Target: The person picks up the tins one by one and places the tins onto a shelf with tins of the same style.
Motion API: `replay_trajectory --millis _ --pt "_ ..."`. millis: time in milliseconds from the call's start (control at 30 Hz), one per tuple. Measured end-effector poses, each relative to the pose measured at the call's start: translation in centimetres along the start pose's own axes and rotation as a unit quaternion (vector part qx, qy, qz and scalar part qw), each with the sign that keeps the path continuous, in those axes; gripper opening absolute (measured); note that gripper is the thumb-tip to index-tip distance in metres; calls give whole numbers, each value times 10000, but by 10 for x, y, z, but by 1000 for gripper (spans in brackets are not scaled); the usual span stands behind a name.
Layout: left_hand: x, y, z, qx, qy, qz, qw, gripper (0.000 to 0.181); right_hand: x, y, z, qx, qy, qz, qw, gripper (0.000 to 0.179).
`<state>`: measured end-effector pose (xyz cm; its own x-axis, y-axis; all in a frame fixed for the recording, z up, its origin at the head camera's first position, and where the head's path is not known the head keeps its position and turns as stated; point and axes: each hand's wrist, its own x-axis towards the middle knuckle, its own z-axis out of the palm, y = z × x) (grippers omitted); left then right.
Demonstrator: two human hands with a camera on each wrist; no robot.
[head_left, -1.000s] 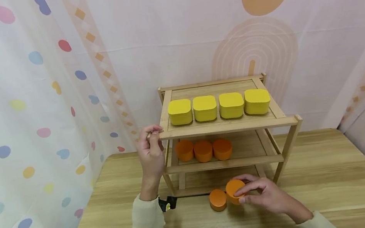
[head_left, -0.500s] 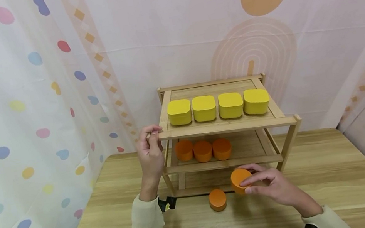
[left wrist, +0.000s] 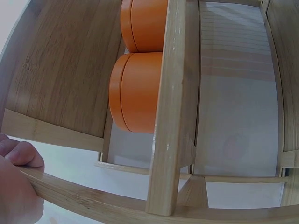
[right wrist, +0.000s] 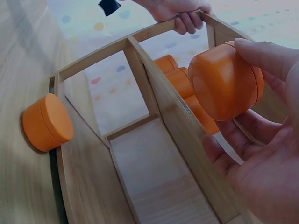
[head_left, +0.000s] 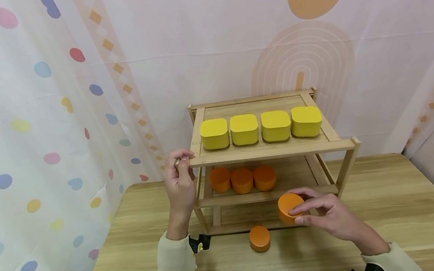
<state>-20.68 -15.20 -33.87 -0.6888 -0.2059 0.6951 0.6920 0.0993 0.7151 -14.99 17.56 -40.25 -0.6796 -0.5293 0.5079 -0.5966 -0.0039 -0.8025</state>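
Note:
My left hand grips the front left corner of the wooden rack's top shelf; in the left wrist view only part of that hand shows on the rail. With its thumb and fingers, my right hand holds a round orange tin in front of the rack, below the middle shelf's front rail. The right wrist view shows this tin lifted, its lid seam near the thumb. Three similar orange tins stand side by side on the middle shelf, towards its left. Another orange tin stands on the table before the rack.
Several yellow rounded-square tins stand in a row on the top shelf. The middle shelf's front rail and the right front leg are close to my right hand. A patterned curtain hangs behind the wooden table.
My right hand has raised the orange tin off the tabletop and moved it right and towards the rack. My left hand stays on the shelf corner.

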Motion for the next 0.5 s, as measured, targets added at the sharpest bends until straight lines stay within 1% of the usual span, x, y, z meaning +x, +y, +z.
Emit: replay_trajectory --millis 200,500 --pt "0 -1 0 45 -6 -17 10000 23 4 -3 -4 -92 34 -130 9999 34" --pt "0 -3 -1 -5 22 40 10000 22 11 -7 -14 -305 251 -48 9992 33"
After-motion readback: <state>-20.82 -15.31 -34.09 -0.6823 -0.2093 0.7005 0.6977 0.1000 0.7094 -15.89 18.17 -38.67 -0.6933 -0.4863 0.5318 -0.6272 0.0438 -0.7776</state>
